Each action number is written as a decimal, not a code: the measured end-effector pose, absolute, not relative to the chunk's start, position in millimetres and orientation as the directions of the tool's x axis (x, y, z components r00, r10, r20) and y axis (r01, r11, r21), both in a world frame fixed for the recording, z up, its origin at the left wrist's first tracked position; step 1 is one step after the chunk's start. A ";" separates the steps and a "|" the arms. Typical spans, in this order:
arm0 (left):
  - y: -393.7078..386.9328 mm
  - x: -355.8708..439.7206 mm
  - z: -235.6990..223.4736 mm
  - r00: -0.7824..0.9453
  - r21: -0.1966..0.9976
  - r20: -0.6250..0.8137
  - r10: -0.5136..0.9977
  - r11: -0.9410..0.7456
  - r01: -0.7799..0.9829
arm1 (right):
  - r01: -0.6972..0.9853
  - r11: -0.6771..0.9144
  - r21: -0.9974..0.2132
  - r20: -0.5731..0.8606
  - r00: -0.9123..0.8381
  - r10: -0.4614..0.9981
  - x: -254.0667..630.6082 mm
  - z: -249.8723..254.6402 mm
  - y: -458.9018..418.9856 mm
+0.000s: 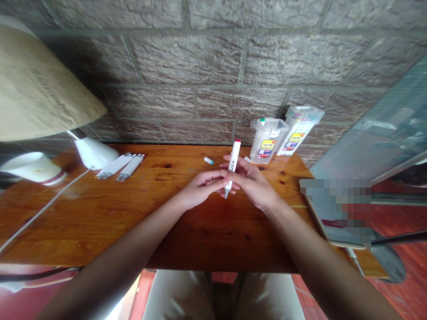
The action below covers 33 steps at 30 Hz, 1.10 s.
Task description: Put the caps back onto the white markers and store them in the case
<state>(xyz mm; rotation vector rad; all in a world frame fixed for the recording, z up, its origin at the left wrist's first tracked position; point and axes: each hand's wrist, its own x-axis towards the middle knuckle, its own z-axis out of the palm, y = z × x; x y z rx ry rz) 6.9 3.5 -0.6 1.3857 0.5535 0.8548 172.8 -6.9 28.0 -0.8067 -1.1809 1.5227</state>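
Pinching a white marker [235,153], tilted red end up, above the tabletop [83,213] with left grip [199,190] and right grip [257,184] together, probably for steadiness from both sides. With plastic containers [266,137] set back near the wall [160,58], apparently to leave working room.

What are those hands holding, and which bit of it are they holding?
A white marker, held around its lower middle by the fingers of the left hand and right hand, with its red end up.

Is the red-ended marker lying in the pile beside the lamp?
No, the left hand and right hand hold that marker away from the pile.
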 end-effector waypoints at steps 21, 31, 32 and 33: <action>-6.9 11.6 4.0 0.698 0.995 0.060 0.714 0.014 -0.099 | -0.709 -0.345 -0.614 -0.027 -0.418 0.908 182.3 49.2 -7.4; -4.8 14.9 -3.5 0.665 0.995 0.046 0.746 -0.090 0.032 | -0.739 -0.331 -0.586 -0.101 -0.339 0.936 186.5 51.1 -2.8; -4.7 15.3 -3.8 0.657 0.996 0.052 0.752 -0.083 0.017 | -0.725 -0.353 -0.591 -0.118 -0.355 0.927 184.5 50.8 -3.7; -4.7 15.7 -3.7 0.655 0.997 0.053 0.754 -0.078 0.009 | -0.711 -0.374 -0.595 -0.136 -0.369 0.919 182.4 50.5 -4.7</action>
